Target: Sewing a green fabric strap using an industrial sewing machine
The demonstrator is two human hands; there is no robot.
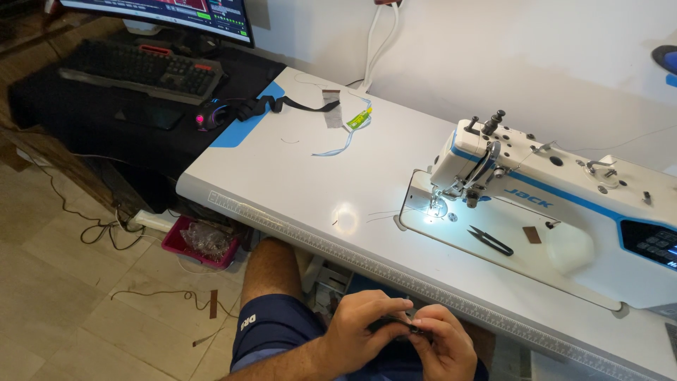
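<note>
Both hands are down over the lap below the table edge [395,271], left hand [363,328] and right hand [444,342] pinching a small dark strap [396,325], probably webbing. Snips [490,240] sit by the sewing machine [564,204].

White wall [493,49] ahead of me, beige tiled floor [63,282], white sewing table [296,176], black desk [106,120] to my left.

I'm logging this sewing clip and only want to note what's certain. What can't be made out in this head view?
- The small dark piece between the left hand and right hand: mostly covered by fingers, its kind unclear.
- The needle area of the sewing machine: washed out by the lamp glare.
- The monitor: cut off by the top edge.
- The pink bin under the table: contents too small to tell.
</note>
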